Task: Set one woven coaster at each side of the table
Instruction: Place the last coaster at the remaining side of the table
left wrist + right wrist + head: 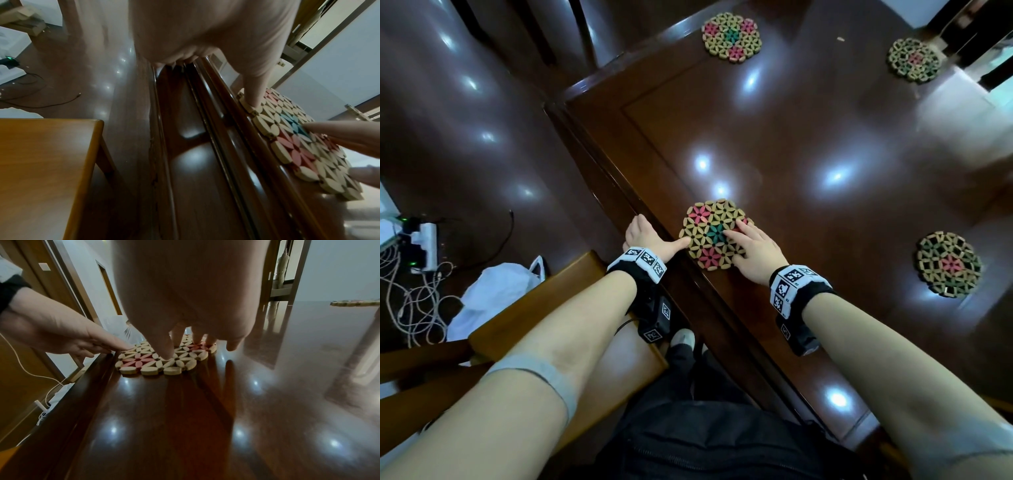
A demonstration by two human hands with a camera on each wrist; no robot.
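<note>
A woven coaster (709, 219) (287, 134) (141, 361) with pink and green flower cells lies flat by the near left edge of the dark wooden table (808, 144). My right hand (755, 251) (185, 296) presses its straight fingers (339, 134) down on the coaster's top. My left hand (649, 236) (205, 32) (61, 334) sits at the table's edge. Its thumb touches the coaster's left rim and its other fingers hang over the edge. Three more coasters lie on the table: far (731, 37), far right (914, 65) and right (948, 263).
A light wooden chair (571, 308) (41, 162) stands beside the table's left edge, under my left forearm. On the floor to the left are a white plastic bag (493, 294) and a power strip with tangled cables (424, 246).
</note>
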